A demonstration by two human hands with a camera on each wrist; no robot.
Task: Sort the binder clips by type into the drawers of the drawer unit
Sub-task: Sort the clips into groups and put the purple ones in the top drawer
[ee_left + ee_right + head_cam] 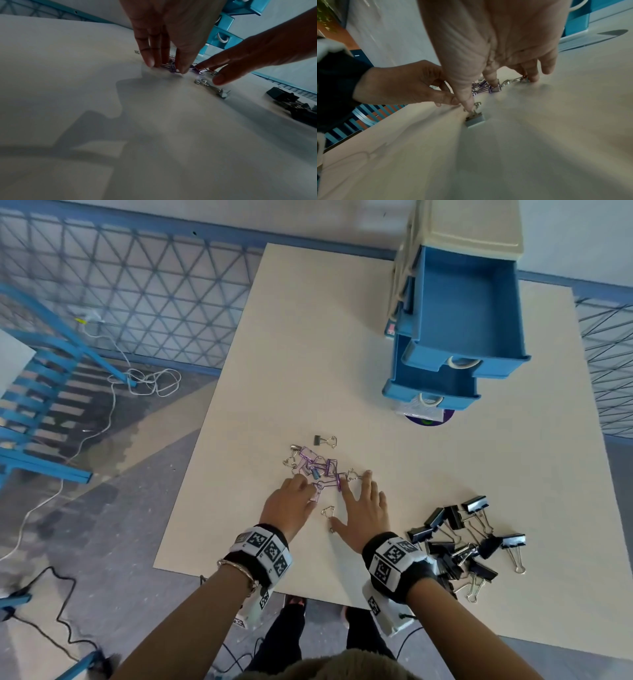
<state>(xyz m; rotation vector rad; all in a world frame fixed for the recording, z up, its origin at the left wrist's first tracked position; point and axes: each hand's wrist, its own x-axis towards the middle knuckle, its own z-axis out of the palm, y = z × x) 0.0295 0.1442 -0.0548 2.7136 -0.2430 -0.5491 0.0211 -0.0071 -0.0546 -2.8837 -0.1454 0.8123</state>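
Gathering stage: left hand (pixel 289 503) pinches small purple clips (pixel 317 465) at frame centre; right hand (pixel 364 505) lies flat, fingers spread. Next, judged: carry to upper-right drawer (pixel 466 302).

Cream-white table (pixel 342 337) across the middle, pale and plain. On it, a tangle of small clips (pixel 317 465): translucent purple bodies, one light blue, silver wire handles, and a lone grey one at the far edge. To the right, a heap of large binder clips (pixel 459 537), glossy black with silver wire loops. The drawer unit (pixel 459 313) shows bright blue drawers, white ring pulls and a cream top. Both wrists wear black bands (pixel 262 553) carrying white panels printed with black square code patterns. Left of the table, a grey floor with a blue triangle-lattice pattern, a blue slatted chair (pixel 30 392), and a white cable (pixel 144 380).
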